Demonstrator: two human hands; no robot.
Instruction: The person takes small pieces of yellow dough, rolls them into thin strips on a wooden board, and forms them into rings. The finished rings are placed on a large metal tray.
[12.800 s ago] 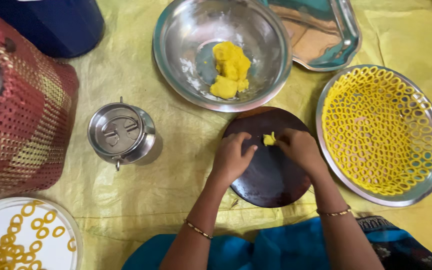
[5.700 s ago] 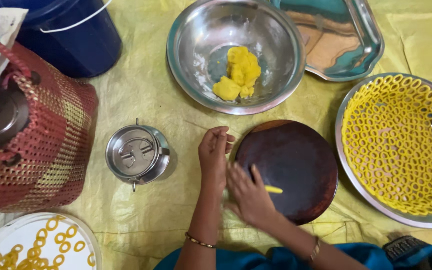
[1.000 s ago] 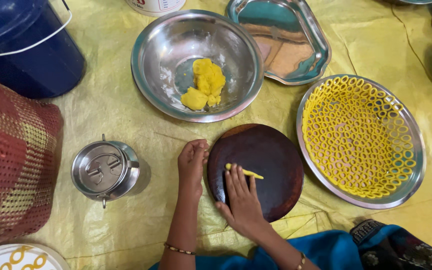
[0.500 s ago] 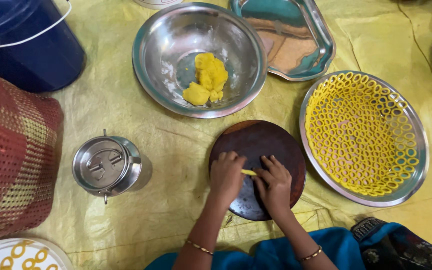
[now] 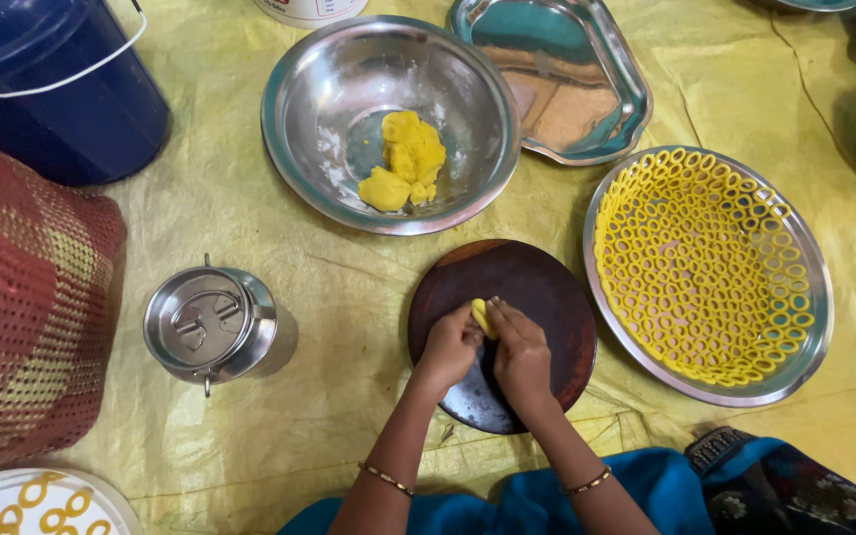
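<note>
Fingertips of the left hand [image 5: 451, 344] and right hand [image 5: 522, 355] meet at centre frame, pinching a small piece of yellow dough [image 5: 481, 316] between them over the dark round board [image 5: 547, 287]. To shape it well, light, even pressure seems best. More dough sits in the steel bowl [image 5: 299, 149] above; finished rings fill the tray [image 5: 809, 327] at right.

Centred on the round board [image 5: 537, 297]: dough piece [image 5: 481, 315] on it, between left hand [image 5: 450, 344] and right hand [image 5: 522, 354]. Behind, bowl [image 5: 299, 129] holding a dough lump [image 5: 406, 159]. To its right, tray [image 5: 812, 337] of dough rings [image 5: 705, 263]. To its left, lidded canister [image 5: 210, 322].
</note>
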